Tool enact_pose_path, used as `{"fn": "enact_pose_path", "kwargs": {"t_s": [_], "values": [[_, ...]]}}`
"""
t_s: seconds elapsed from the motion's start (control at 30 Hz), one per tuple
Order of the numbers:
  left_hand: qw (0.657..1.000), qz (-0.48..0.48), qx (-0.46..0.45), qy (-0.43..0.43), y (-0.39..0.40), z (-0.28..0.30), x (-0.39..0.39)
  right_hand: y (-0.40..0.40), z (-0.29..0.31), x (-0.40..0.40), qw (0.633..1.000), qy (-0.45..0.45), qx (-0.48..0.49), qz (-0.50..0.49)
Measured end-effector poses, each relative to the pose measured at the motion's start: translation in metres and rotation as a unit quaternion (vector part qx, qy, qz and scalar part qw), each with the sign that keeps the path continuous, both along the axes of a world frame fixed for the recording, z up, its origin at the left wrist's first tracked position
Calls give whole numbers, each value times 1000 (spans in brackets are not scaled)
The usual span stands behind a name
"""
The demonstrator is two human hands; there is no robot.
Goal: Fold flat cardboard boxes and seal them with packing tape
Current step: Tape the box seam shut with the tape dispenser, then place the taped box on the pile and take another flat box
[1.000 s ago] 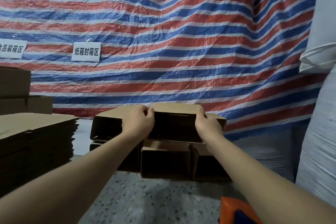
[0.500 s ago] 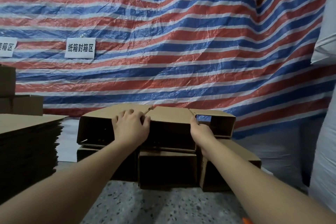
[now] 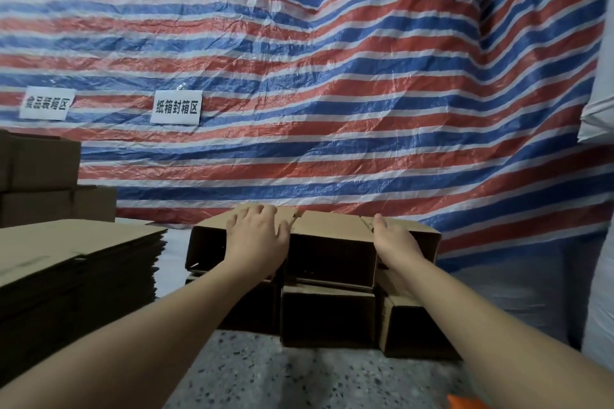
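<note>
A row of folded brown cardboard boxes [image 3: 329, 232] lies on its side with dark open ends facing me, stacked on a lower row of boxes [image 3: 327, 319] on the speckled floor. My left hand [image 3: 257, 239] lies flat, fingers spread, on the top of the upper left box. My right hand [image 3: 393, 239] rests edge-on against the seam between the middle and right upper boxes, thumb raised. Neither hand grips anything. A tall stack of flat cardboard blanks [image 3: 69, 262] sits at the left. No tape is visible.
A red, white and blue striped tarp [image 3: 332, 93] with two paper signs [image 3: 176, 107] hangs behind. Closed boxes [image 3: 43, 183] stand at far left. White sacks [image 3: 598, 276] rise on the right. An orange object [image 3: 465, 402] peeks in at the bottom edge.
My hands went from gripping the top box's front edge to resting on top of the upper row. The box now sits settled on the stack. My view tilted upward.
</note>
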State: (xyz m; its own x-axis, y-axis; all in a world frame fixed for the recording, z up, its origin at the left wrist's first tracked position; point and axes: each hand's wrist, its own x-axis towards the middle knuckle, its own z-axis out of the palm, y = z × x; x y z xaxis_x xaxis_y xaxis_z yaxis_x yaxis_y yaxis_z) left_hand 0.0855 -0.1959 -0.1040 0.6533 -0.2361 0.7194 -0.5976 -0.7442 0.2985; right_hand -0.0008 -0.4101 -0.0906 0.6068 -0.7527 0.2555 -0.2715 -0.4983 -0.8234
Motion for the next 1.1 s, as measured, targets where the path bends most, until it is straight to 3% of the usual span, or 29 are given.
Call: {"fn": "enact_pose_path", "kwargs": {"t_s": [0.2, 0.33, 0.47, 0.57, 0.77, 0.83, 0.9, 1.0, 1.1], "values": [[995, 46, 73, -55, 89, 39, -29, 47, 31, -31, 997, -18, -73, 10], [978, 129, 162, 15, 159, 53, -37, 87, 46, -47, 992, -13, -119, 44], [926, 257, 246, 128, 211, 37, -36, 120, 47, -57, 985, 21, -151, 76], [893, 280, 265, 230, 232, 13, -35, 140, 43, -66, 980, 38, -171, 99], [902, 269, 255, 221, 228, 10, -57, 161, 33, -74, 970, 57, -208, 109], [912, 251, 264, 186, 230, 17, -63, 164, 33, -76, 970, 60, -205, 113], [912, 272, 295, 86, 231, 31, -74, 165, 37, -78, 970, 58, -205, 120], [859, 335, 368, -123, 227, 68, -102, 167, 48, -81, 971, 44, -195, 135], [826, 360, 379, -212, 221, 117, -130, 171, 63, -82, 975, -15, -138, 173]]}}
